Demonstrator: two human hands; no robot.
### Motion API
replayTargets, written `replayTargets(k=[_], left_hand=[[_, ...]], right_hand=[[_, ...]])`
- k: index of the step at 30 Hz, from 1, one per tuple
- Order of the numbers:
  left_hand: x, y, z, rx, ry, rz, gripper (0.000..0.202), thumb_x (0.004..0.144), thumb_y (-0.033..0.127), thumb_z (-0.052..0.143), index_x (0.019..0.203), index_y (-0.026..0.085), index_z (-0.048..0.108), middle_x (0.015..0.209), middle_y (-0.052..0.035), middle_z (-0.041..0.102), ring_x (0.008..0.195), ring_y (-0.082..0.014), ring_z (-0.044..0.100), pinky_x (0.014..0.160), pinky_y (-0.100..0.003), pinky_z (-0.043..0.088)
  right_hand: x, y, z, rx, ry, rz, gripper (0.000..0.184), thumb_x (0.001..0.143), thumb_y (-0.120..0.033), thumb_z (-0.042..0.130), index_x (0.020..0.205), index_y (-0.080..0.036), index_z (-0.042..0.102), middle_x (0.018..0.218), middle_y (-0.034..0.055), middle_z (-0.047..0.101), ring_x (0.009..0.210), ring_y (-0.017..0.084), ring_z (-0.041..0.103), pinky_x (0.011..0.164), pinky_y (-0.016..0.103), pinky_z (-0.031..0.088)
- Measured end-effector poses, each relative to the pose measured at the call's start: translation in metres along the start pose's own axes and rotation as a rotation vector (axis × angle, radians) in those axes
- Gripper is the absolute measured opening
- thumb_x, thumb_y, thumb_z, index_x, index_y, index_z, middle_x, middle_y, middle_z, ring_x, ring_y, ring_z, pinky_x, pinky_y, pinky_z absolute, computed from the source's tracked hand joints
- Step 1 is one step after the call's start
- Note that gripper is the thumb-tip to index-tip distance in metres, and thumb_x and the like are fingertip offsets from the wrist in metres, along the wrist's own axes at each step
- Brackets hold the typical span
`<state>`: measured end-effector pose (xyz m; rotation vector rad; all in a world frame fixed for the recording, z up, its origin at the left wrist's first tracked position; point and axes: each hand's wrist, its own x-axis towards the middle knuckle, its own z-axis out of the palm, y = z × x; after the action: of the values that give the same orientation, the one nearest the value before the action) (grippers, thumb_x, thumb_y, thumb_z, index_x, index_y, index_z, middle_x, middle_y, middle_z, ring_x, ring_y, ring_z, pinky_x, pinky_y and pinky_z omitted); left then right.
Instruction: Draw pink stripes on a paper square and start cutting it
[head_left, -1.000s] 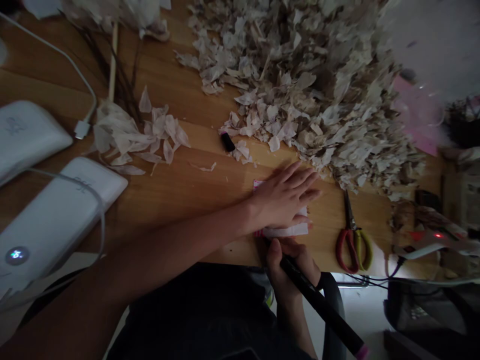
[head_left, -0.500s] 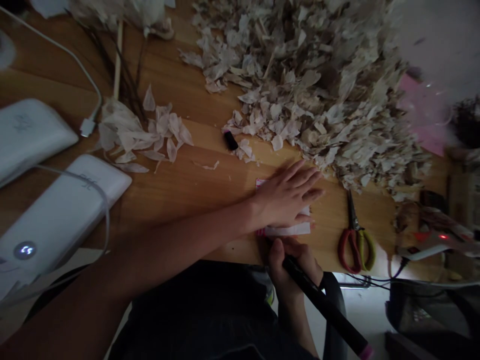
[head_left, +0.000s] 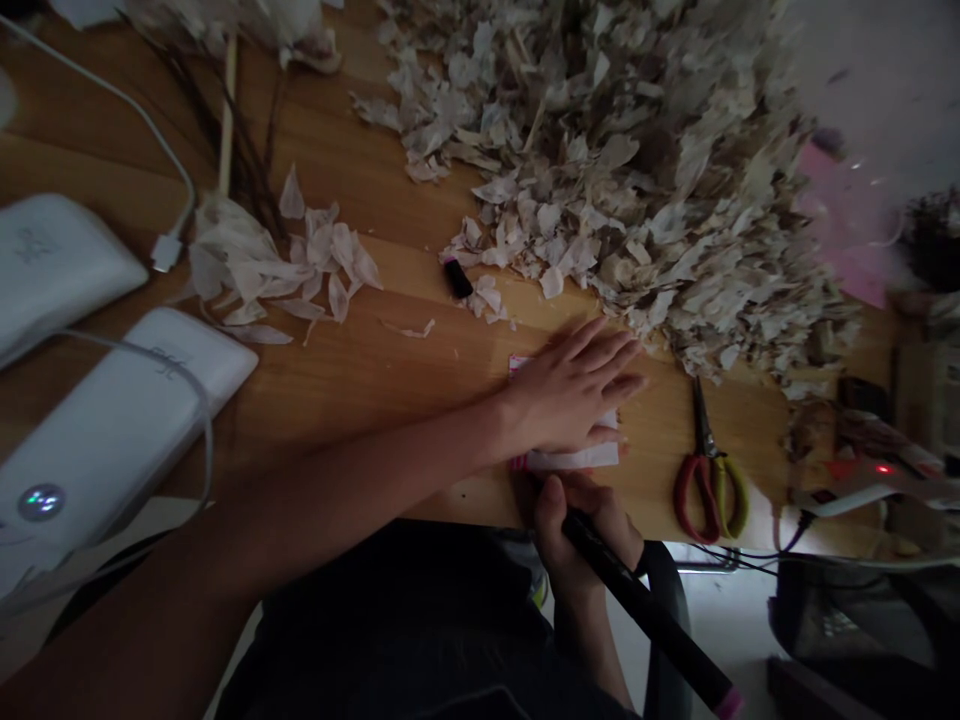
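Note:
My left hand (head_left: 574,390) lies flat with fingers spread on a small white sheet of paper (head_left: 574,458), pressing it to the wooden table. Pink marks show along the paper's left edge; most of its face is under the hand. Just below, at the table's front edge, my right hand (head_left: 585,525) is closed around a thick black marker (head_left: 649,610) with a pink end. The marker's tip is near the paper's lower left corner, mostly hidden by the fingers. Its black cap (head_left: 457,279) seems to lie farther back on the table.
A large heap of pale dried petals (head_left: 637,180) covers the back. Red-and-yellow-handled scissors (head_left: 709,480) lie to the right, near a lit power strip (head_left: 870,490). Two white power banks (head_left: 127,400) with cables are at left, beside loose petals (head_left: 255,265) and stems.
The whole view has shifted slightly left. Both hands, the paper and the marker keep almost the same places relative to each other.

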<state>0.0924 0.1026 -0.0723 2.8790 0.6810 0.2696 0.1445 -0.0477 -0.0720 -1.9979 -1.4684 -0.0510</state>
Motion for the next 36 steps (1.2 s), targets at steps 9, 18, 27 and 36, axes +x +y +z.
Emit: replayTargets(k=[9,18,27,36], left_hand=[[-0.001,0.000,0.000,-0.014,0.004,0.001,0.065,0.097,0.056,0.041,0.152,0.021,0.042,0.162,-0.0090,0.033,0.152,-0.0262,0.025,0.126,-0.047,0.013],[0.000,0.000,-0.002,-0.027,-0.007,0.005,0.064,0.097,0.055,0.043,0.151,0.022,0.043,0.162,-0.0099,0.032,0.152,-0.0262,0.025,0.125,-0.047,0.012],[0.001,0.000,0.001,-0.040,0.015,0.007,0.063,0.096,0.055,0.046,0.150,0.021,0.045,0.162,-0.0125,0.033,0.151,-0.0272,0.026,0.124,-0.048,0.014],[0.001,0.000,-0.002,-0.027,-0.019,0.004,0.064,0.096,0.055,0.045,0.151,0.022,0.043,0.163,-0.0116,0.031,0.152,-0.0262,0.025,0.125,-0.047,0.013]], right_hand=[[0.001,-0.001,0.002,0.057,0.010,-0.022,0.027,0.091,-0.037,0.063,0.069,-0.025,0.055,0.066,-0.0002,0.072,0.054,0.018,0.067,0.054,0.028,0.053],[0.004,0.011,-0.002,0.075,0.064,-0.037,0.037,0.091,-0.043,0.060,0.062,-0.021,0.054,0.059,-0.0009,0.069,0.045,0.014,0.062,0.046,0.025,0.049],[-0.006,0.040,0.000,0.052,0.002,0.019,0.028,0.096,-0.042,0.063,0.090,-0.014,0.064,0.079,-0.0014,0.065,0.064,0.010,0.061,0.062,0.026,0.054],[-0.015,0.050,0.002,0.042,-0.055,0.039,0.027,0.097,-0.041,0.063,0.095,-0.014,0.064,0.082,-0.0006,0.065,0.066,0.011,0.062,0.062,0.026,0.055]])
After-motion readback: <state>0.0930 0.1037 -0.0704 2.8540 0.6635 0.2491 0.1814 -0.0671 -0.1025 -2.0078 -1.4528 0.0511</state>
